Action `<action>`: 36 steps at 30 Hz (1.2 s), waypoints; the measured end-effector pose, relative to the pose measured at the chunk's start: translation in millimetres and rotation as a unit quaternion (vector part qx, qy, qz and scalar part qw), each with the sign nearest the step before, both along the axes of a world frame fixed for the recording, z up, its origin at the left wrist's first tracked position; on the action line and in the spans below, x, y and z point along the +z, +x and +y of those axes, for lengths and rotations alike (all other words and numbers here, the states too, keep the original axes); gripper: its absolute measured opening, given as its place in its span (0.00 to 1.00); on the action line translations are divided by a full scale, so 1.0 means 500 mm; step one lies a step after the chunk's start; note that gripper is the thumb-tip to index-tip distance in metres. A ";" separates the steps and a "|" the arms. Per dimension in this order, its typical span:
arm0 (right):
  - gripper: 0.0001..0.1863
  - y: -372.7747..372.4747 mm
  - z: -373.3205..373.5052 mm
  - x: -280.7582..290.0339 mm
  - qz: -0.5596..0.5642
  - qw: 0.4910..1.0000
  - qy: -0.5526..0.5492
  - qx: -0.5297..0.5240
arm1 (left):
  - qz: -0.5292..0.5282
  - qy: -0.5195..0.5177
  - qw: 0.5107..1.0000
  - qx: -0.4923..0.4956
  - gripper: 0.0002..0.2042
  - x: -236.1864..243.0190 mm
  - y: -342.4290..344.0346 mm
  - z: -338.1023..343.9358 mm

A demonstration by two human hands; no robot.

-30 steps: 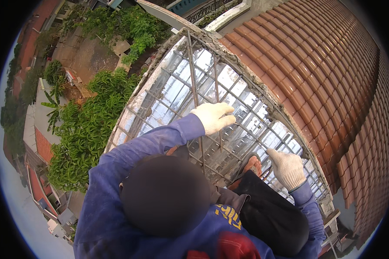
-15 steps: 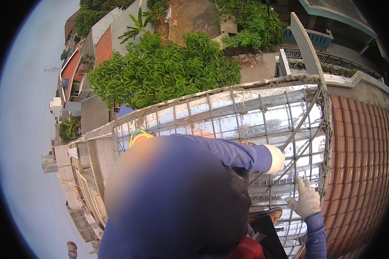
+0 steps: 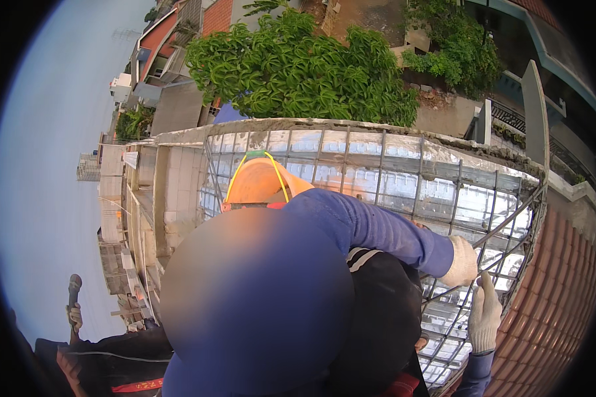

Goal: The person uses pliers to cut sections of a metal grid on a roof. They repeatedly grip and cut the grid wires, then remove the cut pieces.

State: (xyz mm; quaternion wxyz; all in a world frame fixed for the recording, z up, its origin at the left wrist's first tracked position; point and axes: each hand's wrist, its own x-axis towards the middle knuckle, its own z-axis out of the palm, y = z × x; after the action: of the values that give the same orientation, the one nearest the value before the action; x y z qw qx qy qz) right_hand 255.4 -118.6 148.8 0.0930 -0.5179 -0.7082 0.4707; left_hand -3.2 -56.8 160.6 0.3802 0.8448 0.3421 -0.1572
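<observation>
My left hand (image 3: 461,262), in a cream work glove, reaches across to the right. It is closed around a dark steel rod (image 3: 507,225) that slants over the mesh; its fingertips are hidden. Just below it and to the right, my right hand (image 3: 485,319), in a matching glove, has its fingers stretched upward, close to the left hand. No object shows clearly in it. Beneath both hands lies a steel bar mesh (image 3: 381,169) over shiny corrugated metal sheeting (image 3: 437,193). My bent knee (image 3: 381,311) in black trousers is beside the left forearm.
A rough concrete edge (image 3: 351,124) bounds the mesh, with a leafy tree (image 3: 304,73) beyond. Red-brown roof tiles (image 3: 549,298) lie at right. An orange rounded object with yellow straps (image 3: 261,182) is beyond my left arm. At lower left, another person's gloved hand (image 3: 75,317) holds a dark-headed tool (image 3: 75,286).
My right hand has moved up toward my left hand, its spread fingers drawn together. The view has shifted, showing more of the orange object and the other person at lower left.
</observation>
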 end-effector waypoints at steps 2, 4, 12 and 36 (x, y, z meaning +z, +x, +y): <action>0.31 -0.046 -0.022 -0.029 0.013 0.991 -0.114 -0.062 | 0.005 0.007 1.000 0.000 0.11 0.000 0.007 0.001; 0.27 -0.060 -0.039 -0.039 0.081 0.962 -0.193 -0.177 | -0.025 0.010 0.999 -0.028 0.13 -0.017 -0.001 -0.006; 0.24 0.001 -0.039 0.003 0.065 0.955 -0.234 -0.168 | -0.082 -0.386 0.897 0.198 0.22 -0.099 -0.015 -0.013; 0.15 0.096 -0.071 -0.132 0.003 0.948 -0.139 -0.286 | -0.071 -0.122 0.973 0.185 0.47 -0.052 -0.037 -0.025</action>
State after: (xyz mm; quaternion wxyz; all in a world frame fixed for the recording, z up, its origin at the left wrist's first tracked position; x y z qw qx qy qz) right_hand 303.2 -154.1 83.0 0.1526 -0.7052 -0.4577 0.5196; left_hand -21.9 -69.3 134.5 0.5261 0.7233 0.4426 -0.0647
